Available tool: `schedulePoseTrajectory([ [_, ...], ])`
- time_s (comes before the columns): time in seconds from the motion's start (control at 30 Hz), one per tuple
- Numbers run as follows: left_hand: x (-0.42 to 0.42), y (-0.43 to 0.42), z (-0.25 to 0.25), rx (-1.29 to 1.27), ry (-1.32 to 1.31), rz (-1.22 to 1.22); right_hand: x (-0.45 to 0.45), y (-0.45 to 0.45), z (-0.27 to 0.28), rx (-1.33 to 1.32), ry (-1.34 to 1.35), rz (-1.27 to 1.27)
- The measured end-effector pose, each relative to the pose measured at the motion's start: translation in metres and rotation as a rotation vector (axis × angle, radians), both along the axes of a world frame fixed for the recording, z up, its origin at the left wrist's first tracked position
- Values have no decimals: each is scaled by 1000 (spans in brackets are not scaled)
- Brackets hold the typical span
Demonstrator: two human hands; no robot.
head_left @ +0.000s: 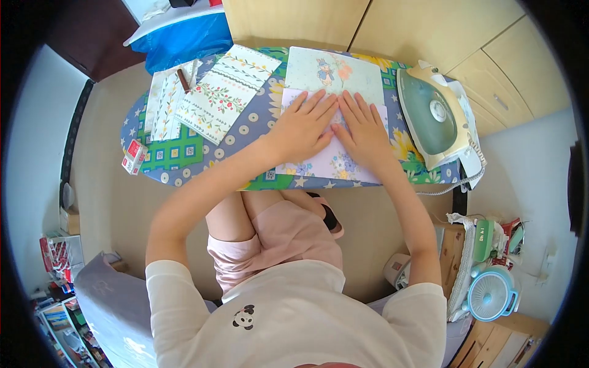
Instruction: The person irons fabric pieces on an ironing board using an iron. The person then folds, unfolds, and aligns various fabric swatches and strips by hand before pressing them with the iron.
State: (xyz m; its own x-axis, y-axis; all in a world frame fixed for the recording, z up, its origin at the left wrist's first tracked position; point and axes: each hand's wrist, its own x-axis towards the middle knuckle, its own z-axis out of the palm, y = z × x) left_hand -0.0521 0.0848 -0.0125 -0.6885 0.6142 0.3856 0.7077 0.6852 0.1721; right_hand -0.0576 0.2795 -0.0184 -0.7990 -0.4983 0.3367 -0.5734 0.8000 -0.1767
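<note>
Both hands lie flat on a lilac floral sheet (319, 161) on the patterned ironing board (245, 132). My left hand (304, 126) rests on its upper left part with the fingers stretched out. Close beside it on the right, my right hand (362, 129) is spread the same way, and the thumbs nearly touch. Neither hand holds anything. Above the fingertips is a pale sheet with a rabbit print (297, 64), its lower edge meeting the lilac one. Whether the two are joined cannot be seen.
A green and cream iron (429, 116) stands at the board's right end, its cord (475, 161) hanging over the edge. Floral sheets (230, 92), a brown stick (183, 81) and a small red and white box (134, 156) lie left. A blue fan (489, 294) is lower right.
</note>
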Motion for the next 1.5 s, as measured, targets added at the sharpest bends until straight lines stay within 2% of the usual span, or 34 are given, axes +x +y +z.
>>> schedulePoseTrajectory([
  [0.17,2,-6,1,-12,-4,38,-1,-7,4,-5,13,14],
  [0.43,6,-21,11,-169,1,163,-5,-7,6,25,-30,22],
  [0.8,13,-46,12,-149,-64,185,6,27,6,60,-124,-91],
  [0.87,19,-58,19,-133,-65,178,10,33,10,89,-141,-76],
  [0.93,30,-75,33,-148,-243,69,14,37,20,122,-153,-61],
  [1.03,36,-110,68,-72,-199,61,17,34,47,136,-287,-108],
  [1.1,29,-131,85,17,-133,313,9,23,62,-42,-196,12],
  [1.13,23,-144,84,14,-133,317,1,13,68,-45,-197,16],
  [1.2,8,-165,78,-63,-110,651,-24,-21,79,-296,-451,109],
  [1.27,4,-169,71,-106,-96,715,-58,-62,71,-418,-527,202],
  [1.33,-1,-172,71,-149,-84,781,-89,-102,58,-414,-592,192],
  [1.37,-4,-172,72,-131,-198,787,-102,-118,50,-415,-589,201],
  [1.4,-6,-172,73,-111,-313,794,-112,-132,43,-216,-425,110],
  [1.43,-8,-174,66,-127,-248,805,-120,-143,40,-19,-258,21],
  [1.5,-12,-181,54,-79,-214,786,-132,-155,44,-4,-358,7],
])
